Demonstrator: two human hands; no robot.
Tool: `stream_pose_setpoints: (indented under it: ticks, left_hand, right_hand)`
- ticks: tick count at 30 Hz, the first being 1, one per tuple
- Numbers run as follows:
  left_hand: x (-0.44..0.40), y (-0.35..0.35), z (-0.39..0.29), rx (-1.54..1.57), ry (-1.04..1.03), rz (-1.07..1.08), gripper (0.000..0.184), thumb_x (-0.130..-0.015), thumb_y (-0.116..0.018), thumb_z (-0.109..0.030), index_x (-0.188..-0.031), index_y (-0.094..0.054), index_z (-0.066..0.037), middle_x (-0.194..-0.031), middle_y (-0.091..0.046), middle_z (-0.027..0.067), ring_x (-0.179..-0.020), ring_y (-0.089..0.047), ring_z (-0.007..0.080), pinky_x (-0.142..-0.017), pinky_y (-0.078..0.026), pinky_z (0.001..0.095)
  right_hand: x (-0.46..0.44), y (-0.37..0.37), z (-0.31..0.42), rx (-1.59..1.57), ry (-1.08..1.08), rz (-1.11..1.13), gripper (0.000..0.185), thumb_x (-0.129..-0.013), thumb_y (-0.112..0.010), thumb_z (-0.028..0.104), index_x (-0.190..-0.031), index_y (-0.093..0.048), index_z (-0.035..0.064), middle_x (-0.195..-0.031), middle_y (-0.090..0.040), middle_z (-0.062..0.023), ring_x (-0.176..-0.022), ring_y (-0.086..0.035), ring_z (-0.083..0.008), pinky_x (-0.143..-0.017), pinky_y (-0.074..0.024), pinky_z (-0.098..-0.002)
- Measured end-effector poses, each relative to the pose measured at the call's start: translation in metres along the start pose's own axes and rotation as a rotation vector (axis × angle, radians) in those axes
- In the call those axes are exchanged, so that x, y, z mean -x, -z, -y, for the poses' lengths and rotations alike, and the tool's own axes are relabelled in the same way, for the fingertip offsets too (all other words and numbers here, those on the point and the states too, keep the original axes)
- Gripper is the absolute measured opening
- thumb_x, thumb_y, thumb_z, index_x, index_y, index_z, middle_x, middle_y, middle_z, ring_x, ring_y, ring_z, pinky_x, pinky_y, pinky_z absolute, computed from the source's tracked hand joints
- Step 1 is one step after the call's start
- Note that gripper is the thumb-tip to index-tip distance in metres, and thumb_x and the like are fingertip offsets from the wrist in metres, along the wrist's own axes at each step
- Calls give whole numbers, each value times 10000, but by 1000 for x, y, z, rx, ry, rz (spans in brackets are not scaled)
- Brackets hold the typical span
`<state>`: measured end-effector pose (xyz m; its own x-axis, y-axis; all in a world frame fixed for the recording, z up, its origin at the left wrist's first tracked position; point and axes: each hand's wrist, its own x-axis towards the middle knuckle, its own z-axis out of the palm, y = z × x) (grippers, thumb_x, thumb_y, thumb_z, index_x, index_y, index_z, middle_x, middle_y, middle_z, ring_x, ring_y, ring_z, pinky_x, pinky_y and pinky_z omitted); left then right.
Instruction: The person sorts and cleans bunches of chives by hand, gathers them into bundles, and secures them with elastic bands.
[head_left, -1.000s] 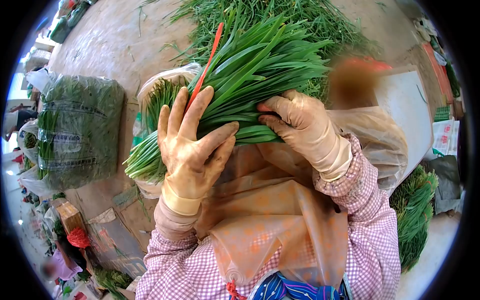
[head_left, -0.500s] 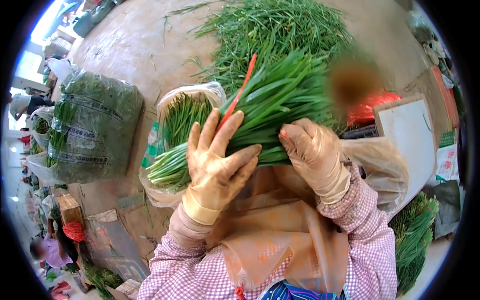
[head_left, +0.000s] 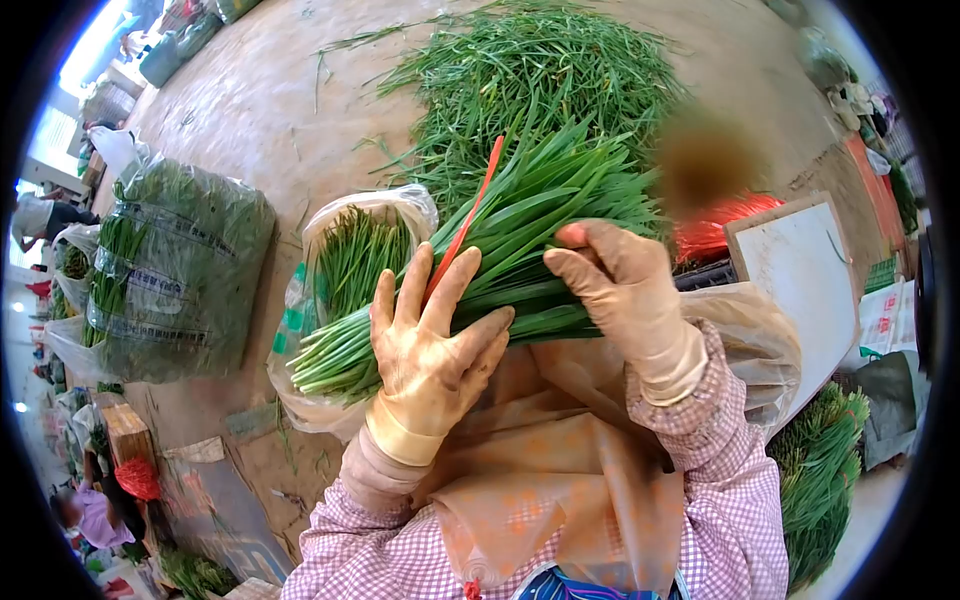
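A thick bunch of long green leaves (head_left: 540, 220) lies slanted across the middle, its pale cut ends at the lower left. My left hand (head_left: 430, 350), in a cream rubber glove, grips the bunch near the stem end. A red strip (head_left: 467, 220) stands up from between its fingers. My right hand (head_left: 630, 300), gloved too, is at the near side of the leaves with thumb and forefinger close together; the glove's fingertip is torn or reddish. Whether a leaf is pinched there is too small to tell.
An open bag of green stems (head_left: 362, 255) stands behind my left hand. Loose leaves (head_left: 545, 75) are heaped beyond the bunch. A large wrapped bale (head_left: 185, 270) is at left, a white board (head_left: 795, 290) and red strips (head_left: 720, 225) at right. People are far left.
The bunch and both hands sit lower and further right in view than a second ago. My right hand has lifted slightly and its fingers have shifted on the leaves.
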<state>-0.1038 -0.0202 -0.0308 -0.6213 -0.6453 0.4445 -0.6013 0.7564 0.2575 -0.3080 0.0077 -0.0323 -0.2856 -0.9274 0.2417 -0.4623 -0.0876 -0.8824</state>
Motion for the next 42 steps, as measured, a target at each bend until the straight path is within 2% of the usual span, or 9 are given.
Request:
stream_pose_setpoints:
  ticks: [7, 10, 13, 17, 23, 27, 30, 34, 42]
  left_hand:
    - [11, -9, -11, -76, 22, -19, 219, -666, -744, -234, -884, -748, -253, -1320, -547, 90, -1267, -447, 363, -1047, -290, 540]
    - [18, -16, -18, -182, 20, -18, 218, -655, -743, -238, -869, -746, -279, -1319, -548, 44, -1266, -452, 342, -1064, -276, 529]
    - [24, -19, -21, -203, 14, -48, 213, -652, -742, -239, -861, -743, -283, -1324, -544, 41, -1266, -452, 344, -1071, -269, 525]
    - [32, -23, -28, -265, -7, -63, 209, -651, -738, -246, -853, -738, -299, -1308, -554, 37, -1254, -459, 345, -1081, -240, 533]
    - [43, -19, -39, -279, -39, 11, 237, -663, -726, -246, -892, -736, -305, -1294, -562, 37, -1280, -415, 369, -1101, -179, 548]
    - [42, 5, -40, -233, -66, 121, 230, -719, -698, -263, -946, -733, -276, -1299, -557, 87, -1278, -428, 372, -1103, -193, 547]
    - [33, 42, -31, 126, -112, 109, 315, -809, -622, -298, -1049, -707, -111, -1277, -571, 155, -1260, -475, 358, -1119, -234, 483]
    - [0, 50, -26, 133, 52, -141, 274, -789, -609, 29, -1059, -658, 21, -1111, -639, 198, -1053, -610, 343, -927, -468, 399]
    - [3, -4, -25, 134, 64, -89, 326, -780, -658, -82, -1106, -650, -92, -1176, -602, 109, -1150, -537, 343, -982, -379, 487]
  right_hand:
    - [1, -16, -11, 94, 121, -71, 107, -881, -669, 120, -905, -623, 26, -718, -630, -97, -566, -580, -198, -543, -465, -300]
    - [4, -5, -23, -409, -184, -307, 114, -923, -635, 129, -882, -614, 25, -688, -575, 17, -537, -512, -66, -478, -411, -225]
    - [4, 40, -51, -505, -304, -496, 34, -917, -624, 84, -913, -631, 51, -751, -622, -1, -551, -504, -56, -483, -392, -192]
    - [10, 66, -47, -431, -116, -647, 49, -910, -613, 48, -952, -638, 55, -806, -654, -15, -635, -543, -69, -545, -437, -204]
    - [38, 29, 9, 457, 667, -18, 251, -808, -638, 79, -1059, -618, 77, -1040, -604, -104, -900, -595, -243, -775, -487, -339]
    - [39, 1, -16, 621, 608, -62, 405, -683, -717, 108, -1074, -613, 90, -1004, -601, -89, -881, -606, -264, -747, -499, -386]
    - [42, 2, -22, 654, 648, -80, 351, -743, -582, 156, -1083, -611, 77, -1033, -589, -95, -894, -576, -249, -777, -486, -384]
    - [49, 1, -19, 611, 704, -95, 385, -714, -639, 85, -1098, -604, 87, -994, -589, -93, -861, -588, -266, -759, -498, -411]
    - [65, 25, -29, 349, 509, 10, 234, -776, -645, 111, -1008, -643, 84, -961, -623, -76, -881, -599, -258, -786, -486, -396]
